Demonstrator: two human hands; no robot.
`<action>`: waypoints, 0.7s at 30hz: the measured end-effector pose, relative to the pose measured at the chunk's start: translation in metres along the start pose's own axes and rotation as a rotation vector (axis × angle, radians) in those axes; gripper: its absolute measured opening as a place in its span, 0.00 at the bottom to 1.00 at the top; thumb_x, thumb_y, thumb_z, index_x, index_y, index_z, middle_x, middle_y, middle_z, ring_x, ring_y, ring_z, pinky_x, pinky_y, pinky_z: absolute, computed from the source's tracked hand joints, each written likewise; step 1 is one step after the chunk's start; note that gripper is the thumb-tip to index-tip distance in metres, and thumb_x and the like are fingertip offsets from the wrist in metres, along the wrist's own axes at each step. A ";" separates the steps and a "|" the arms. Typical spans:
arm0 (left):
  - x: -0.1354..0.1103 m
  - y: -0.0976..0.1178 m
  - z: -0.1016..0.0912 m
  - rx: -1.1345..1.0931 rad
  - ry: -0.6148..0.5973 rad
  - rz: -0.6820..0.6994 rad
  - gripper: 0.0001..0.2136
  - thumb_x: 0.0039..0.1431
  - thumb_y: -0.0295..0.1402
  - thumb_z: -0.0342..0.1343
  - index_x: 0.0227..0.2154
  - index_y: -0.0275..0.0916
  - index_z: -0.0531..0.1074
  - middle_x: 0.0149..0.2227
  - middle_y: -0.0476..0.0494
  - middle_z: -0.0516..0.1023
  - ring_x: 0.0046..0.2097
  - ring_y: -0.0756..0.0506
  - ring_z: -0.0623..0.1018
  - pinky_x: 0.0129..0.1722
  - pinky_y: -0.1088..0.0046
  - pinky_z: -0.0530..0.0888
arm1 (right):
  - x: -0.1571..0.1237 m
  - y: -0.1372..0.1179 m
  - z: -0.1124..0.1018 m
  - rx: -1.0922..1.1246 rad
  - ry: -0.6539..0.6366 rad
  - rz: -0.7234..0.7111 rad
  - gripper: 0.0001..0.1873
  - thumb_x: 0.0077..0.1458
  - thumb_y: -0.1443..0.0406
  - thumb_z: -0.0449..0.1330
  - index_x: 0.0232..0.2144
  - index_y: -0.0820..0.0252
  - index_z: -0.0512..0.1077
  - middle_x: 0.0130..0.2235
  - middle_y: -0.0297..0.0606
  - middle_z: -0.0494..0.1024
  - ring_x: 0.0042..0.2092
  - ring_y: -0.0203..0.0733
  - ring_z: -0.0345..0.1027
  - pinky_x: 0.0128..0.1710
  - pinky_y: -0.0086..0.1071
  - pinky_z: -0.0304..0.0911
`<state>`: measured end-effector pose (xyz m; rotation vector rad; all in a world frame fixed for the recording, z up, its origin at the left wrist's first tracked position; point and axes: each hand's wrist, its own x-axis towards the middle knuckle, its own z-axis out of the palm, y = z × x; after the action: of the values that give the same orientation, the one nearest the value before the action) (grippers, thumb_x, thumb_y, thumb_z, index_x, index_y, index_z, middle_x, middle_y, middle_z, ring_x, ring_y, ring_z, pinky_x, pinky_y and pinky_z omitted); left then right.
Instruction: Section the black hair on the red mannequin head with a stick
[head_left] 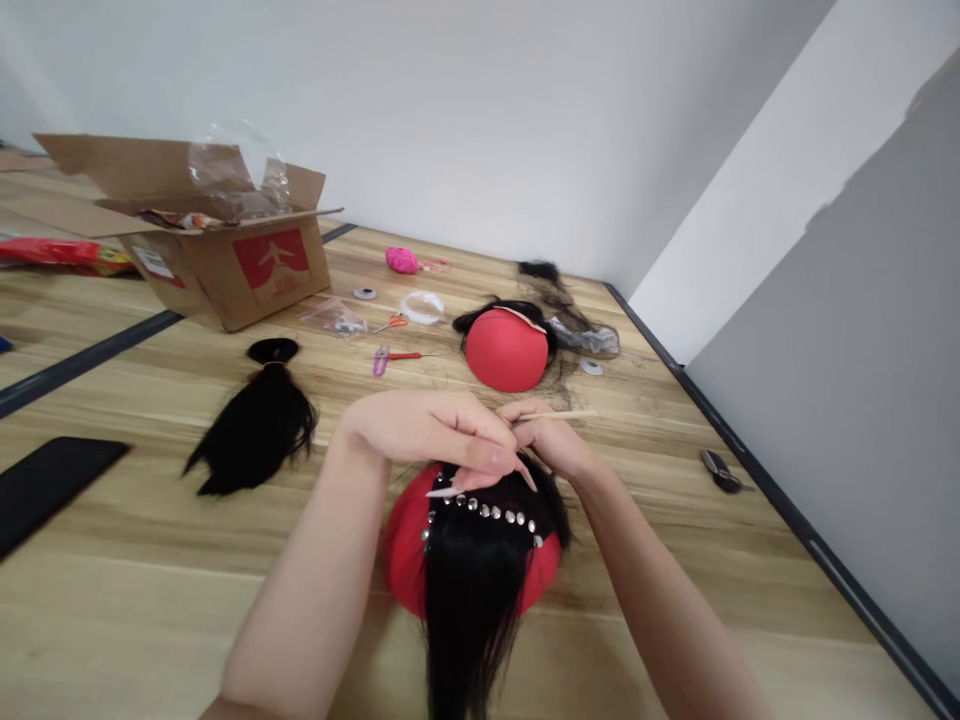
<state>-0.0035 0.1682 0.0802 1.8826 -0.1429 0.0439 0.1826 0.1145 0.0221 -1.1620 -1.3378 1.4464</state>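
Observation:
A red dome-shaped form [409, 545] sits on the table before me, covered across the middle with long black hair [472, 590]. A row of silver round-headed pins [496, 513] crosses the hair, and more run down its left side. My left hand [442, 435] is bent over the top of the form, its fingers closed near the hair; what they pinch is hidden. My right hand [551, 440] touches it from the far right, with fingers closed on a thin pale stick [570, 414] pointing right.
Behind stands a second red form [506, 350] with black hair. A hair bundle [259, 430], purple snips [381, 361], a red-handled tool [405, 356], orange scissors [392, 321] and a white ring [422, 307] lie leftward. An open cardboard box [225, 270] stands back left; a wall rises right.

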 end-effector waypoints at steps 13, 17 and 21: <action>0.016 -0.030 -0.018 -0.019 -0.361 -0.043 0.28 0.57 0.61 0.52 0.19 0.41 0.74 0.22 0.39 0.77 0.27 0.44 0.77 0.33 0.71 0.77 | 0.017 0.019 0.005 0.047 0.234 -0.017 0.09 0.42 0.67 0.59 0.18 0.57 0.61 0.25 0.31 0.75 0.33 0.39 0.74 0.32 0.29 0.66; 0.010 -0.033 -0.016 -0.006 -0.153 -0.017 0.25 0.51 0.59 0.60 0.18 0.42 0.75 0.18 0.43 0.75 0.22 0.46 0.74 0.30 0.71 0.77 | 0.011 0.038 -0.021 -0.014 0.420 -0.060 0.11 0.41 0.62 0.68 0.27 0.58 0.70 0.36 0.39 0.82 0.43 0.46 0.76 0.41 0.38 0.71; 0.008 -0.037 -0.015 0.009 0.076 0.010 0.23 0.44 0.57 0.67 0.16 0.42 0.72 0.15 0.47 0.70 0.20 0.47 0.71 0.31 0.71 0.77 | -0.005 0.045 -0.043 -0.018 0.587 -0.178 0.22 0.37 0.62 0.71 0.38 0.58 0.71 0.48 0.48 0.81 0.50 0.52 0.75 0.53 0.50 0.67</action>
<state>0.0091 0.1937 0.0505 1.8861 -0.1000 0.1227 0.2260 0.1151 -0.0220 -1.3105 -1.0068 0.8688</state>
